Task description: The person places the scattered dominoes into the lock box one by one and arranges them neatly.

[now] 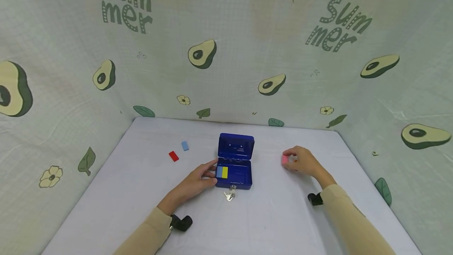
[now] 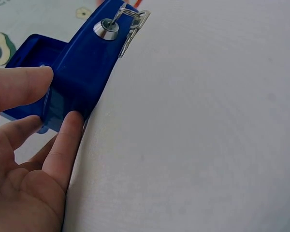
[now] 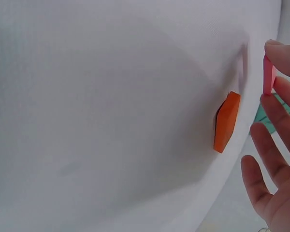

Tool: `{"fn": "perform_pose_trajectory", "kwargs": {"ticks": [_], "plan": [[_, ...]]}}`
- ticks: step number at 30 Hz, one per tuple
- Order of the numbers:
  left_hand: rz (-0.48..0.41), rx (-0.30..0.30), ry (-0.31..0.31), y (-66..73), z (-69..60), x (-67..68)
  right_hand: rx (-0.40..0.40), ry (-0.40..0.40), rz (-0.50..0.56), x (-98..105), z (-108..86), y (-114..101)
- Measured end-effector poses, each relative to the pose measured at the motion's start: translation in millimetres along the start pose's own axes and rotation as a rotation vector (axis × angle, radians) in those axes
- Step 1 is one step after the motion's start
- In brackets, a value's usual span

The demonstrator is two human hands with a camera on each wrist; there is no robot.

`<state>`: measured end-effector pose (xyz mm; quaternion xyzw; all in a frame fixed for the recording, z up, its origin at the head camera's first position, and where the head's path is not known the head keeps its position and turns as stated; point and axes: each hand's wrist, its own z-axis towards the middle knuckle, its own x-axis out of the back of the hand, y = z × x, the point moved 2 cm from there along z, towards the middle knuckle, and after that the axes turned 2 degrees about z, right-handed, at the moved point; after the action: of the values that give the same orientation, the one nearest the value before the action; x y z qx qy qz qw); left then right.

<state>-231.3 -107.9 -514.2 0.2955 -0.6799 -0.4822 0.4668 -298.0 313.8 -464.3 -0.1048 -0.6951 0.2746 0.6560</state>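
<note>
A dark blue cash box (image 1: 241, 176) stands with its lid (image 1: 236, 148) raised. Inside, at its left end, a light blue block (image 1: 219, 172) and a yellow block (image 1: 225, 172) lie side by side. My left hand (image 1: 196, 179) rests against the box's left side with fingers fairly straight, the thumb near the front corner. My right hand (image 1: 304, 162) pinches a pink block (image 3: 268, 75) between thumb and fingertips, off the table in the right wrist view. Below that hand lies an orange block (image 3: 226, 123), hidden in the head view.
Left of the box, a red block (image 1: 173, 156) and another light blue block (image 1: 185, 145) lie apart on the white table (image 1: 269, 223). Keys (image 1: 229, 196) hang from the lock at the box's front. Patterned cloth walls (image 1: 233, 70) surround the table.
</note>
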Motion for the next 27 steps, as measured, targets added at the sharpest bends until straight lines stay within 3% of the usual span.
{"fn": "perform_pose_trajectory", "kwargs": {"ticks": [10, 27], "plan": [[0.034, 0.006, 0.011, -0.1, 0.5, -0.2, -0.009, 0.019, -0.043, 2, 2.1, -17], [0.029, 0.007, 0.009, -1.7, -0.7, 0.1, 0.044, 0.054, -0.033, -1, -4.2, -56]]}}
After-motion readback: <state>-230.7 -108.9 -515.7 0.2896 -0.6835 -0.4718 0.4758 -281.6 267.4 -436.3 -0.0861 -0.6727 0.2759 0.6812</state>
